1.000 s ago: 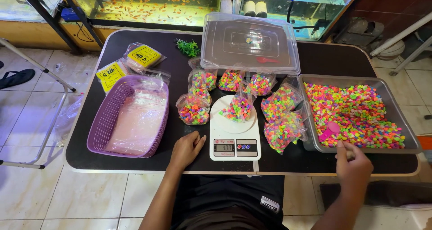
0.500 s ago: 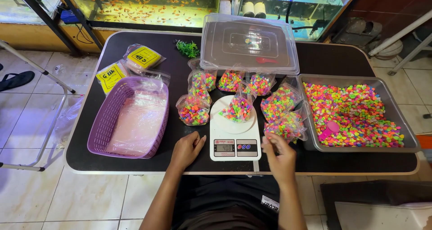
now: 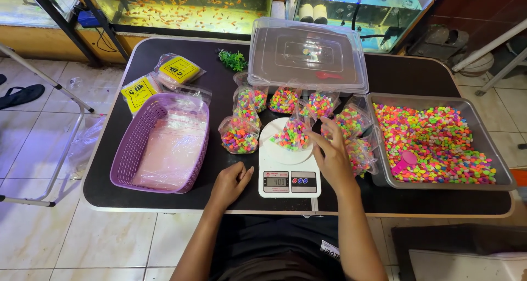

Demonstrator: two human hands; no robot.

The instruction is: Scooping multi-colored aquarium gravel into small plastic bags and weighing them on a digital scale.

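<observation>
Bright even light, sharp, edges bowed

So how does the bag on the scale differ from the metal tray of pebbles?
The bag on the scale is small, clear plastic, at the right hand; the metal tray is large, rigid, untouched. The bag sits on the scale, the tray on the table. Both hold multicoloured pebbles.

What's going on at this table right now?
A person sits at a black table bagging colourful aquarium gravel. Their right hand reaches to the small bag of pebbles sitting on the white kitchen scale. The left hand rests flat on the table beside the scale. Several filled bags stand behind it, and a metal tray of loose pebbles with a pink scoop lies to the right.
</observation>
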